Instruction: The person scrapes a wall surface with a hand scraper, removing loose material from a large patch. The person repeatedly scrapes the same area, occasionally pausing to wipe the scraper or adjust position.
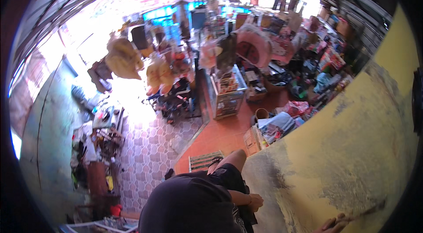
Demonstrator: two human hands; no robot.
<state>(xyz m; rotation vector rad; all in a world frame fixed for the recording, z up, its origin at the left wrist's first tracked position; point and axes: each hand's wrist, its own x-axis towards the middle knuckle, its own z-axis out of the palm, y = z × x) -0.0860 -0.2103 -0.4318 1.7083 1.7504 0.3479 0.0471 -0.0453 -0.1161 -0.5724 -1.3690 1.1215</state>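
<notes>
My left forearm comes out of a dark sleeve and ends in my left hand (255, 202), its fingers curled near the wall's lower part. Whether it holds anything does not show. At the lower right, my right hand (333, 224) is partly cut off by the frame's edge. It is closed around a slim, long-handled tool (366, 212) with a dark, blurred end; brush or scraper I cannot tell. That tool end lies against the yellow wall (348, 167), whose surface has grey, patchy areas. My bent knee (236, 158) is close beside the wall.
Boxes and bagged goods (277, 125) are piled along the wall. A glass display case (229, 94) stands ahead on the orange tiles (220, 136). A slatted mat (205, 160) lies near my foot. Cluttered shelving (99, 153) lines the left side; yellow bags (123, 59) hang near the entrance.
</notes>
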